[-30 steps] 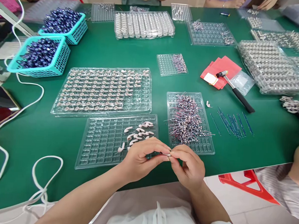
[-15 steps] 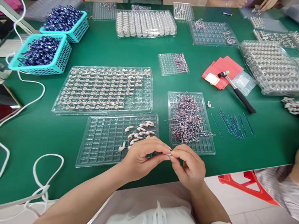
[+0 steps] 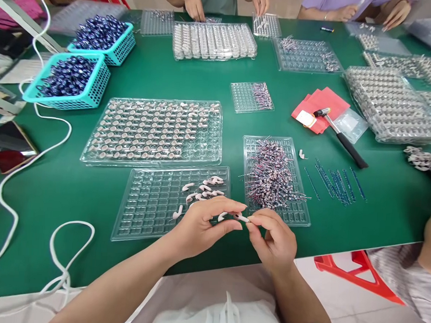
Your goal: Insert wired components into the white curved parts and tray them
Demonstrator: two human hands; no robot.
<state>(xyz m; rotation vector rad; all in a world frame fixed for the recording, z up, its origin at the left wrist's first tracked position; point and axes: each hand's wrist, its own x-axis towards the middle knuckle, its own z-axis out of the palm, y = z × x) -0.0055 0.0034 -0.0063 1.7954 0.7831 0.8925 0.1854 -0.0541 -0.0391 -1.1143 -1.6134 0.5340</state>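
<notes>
Head: white piece [image 3: 243, 218], partly hidden

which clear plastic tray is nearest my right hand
The clear tray heaped with tangled, thin-wired parts, just beyond your right hand; the other trays lie farther.

No readable text, label, brand, number or sign on anything in view.

Lighting bright, diffuse; source out of view. Pale glare on clear plastic trays [image 3: 136, 225]. Soft shadow under forearms. Wide-angle stretch at edges; upper corners slightly soft.
</notes>
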